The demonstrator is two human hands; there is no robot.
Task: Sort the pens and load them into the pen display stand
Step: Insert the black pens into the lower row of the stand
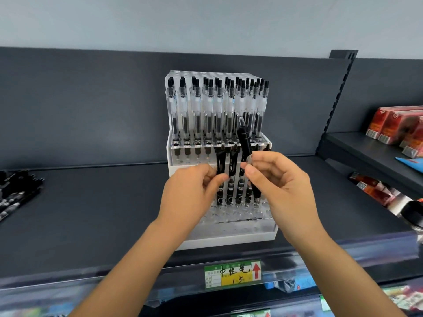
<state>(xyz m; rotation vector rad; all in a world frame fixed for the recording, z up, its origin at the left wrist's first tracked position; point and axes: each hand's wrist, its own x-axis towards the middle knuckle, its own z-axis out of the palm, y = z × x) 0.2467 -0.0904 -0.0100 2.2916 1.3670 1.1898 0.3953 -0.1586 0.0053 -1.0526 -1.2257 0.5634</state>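
Right grip (282, 181) pinches a tilted black pen (244, 141).

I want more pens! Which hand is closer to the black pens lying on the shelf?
Left. The left hand is at the stand, right of the loose pens; the right hand is farther right.

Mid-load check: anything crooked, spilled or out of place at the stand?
A tilted black pen, pinched by the right hand, slants across the upright pens in the stand. The left hand pinches an upright black pen. Loose pens lie heaped far left on the shelf. No damage visible.
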